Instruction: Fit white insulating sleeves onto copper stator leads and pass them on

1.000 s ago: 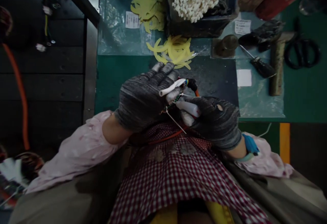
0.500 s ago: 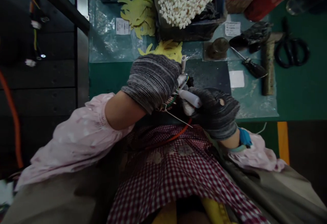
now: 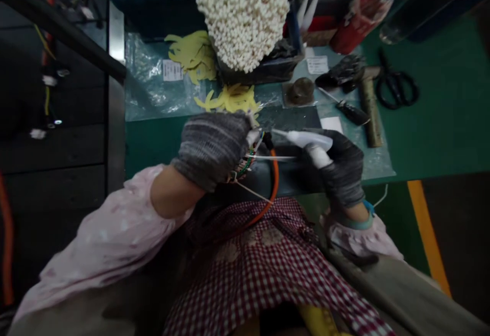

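My left hand (image 3: 216, 147), in a grey knitted glove, is closed around a wound wire part (image 3: 245, 165) with green and copper-coloured strands. An orange cable (image 3: 274, 175) with a black end curves down from this part toward the checked apron. A thin white strip (image 3: 254, 192) sticks out below it. To the right, my right hand (image 3: 340, 165), also gloved, grips a small translucent white bottle (image 3: 312, 140) whose narrow tip points left at the part. A thin white line (image 3: 275, 158) spans the gap between the hands.
Behind the hands stands a bin heaped with small white pieces (image 3: 245, 19). Yellow strips (image 3: 231, 98) lie on plastic film. Further right are a screwdriver (image 3: 352, 112), a hammer (image 3: 370, 111), black scissors (image 3: 397, 88) and a red container (image 3: 356, 24). A metal bar (image 3: 116, 111) edges the left side.
My right hand has moved away to the right with the bottle, whose tip now shows. More of the orange cable is visible. The whole view has shifted, with the table things lower and further left.
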Action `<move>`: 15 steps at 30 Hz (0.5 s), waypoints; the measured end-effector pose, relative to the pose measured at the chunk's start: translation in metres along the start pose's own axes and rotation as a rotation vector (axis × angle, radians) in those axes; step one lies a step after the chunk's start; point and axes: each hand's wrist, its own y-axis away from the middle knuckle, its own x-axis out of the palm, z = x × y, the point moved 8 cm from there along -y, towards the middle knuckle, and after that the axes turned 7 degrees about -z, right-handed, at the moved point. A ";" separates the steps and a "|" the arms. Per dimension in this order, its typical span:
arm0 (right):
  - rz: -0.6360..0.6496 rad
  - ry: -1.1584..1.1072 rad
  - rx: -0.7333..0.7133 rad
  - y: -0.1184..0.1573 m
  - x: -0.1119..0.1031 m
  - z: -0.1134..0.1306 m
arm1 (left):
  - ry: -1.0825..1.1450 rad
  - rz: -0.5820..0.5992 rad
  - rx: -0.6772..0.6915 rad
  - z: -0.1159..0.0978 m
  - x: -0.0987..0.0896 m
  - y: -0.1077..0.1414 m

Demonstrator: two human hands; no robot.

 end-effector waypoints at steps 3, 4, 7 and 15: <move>-0.088 -0.024 -0.020 -0.040 -0.004 -0.030 | 0.006 -0.203 0.150 -0.008 -0.008 0.021; -0.101 -0.001 -0.044 -0.055 0.000 -0.038 | 0.028 -0.280 0.196 -0.009 -0.013 0.031; -0.127 0.085 -0.092 -0.092 0.022 -0.055 | 0.101 -0.379 0.194 -0.003 -0.024 0.059; -0.013 0.421 -0.142 -0.108 0.067 -0.061 | 0.272 -0.278 0.114 0.016 -0.019 0.118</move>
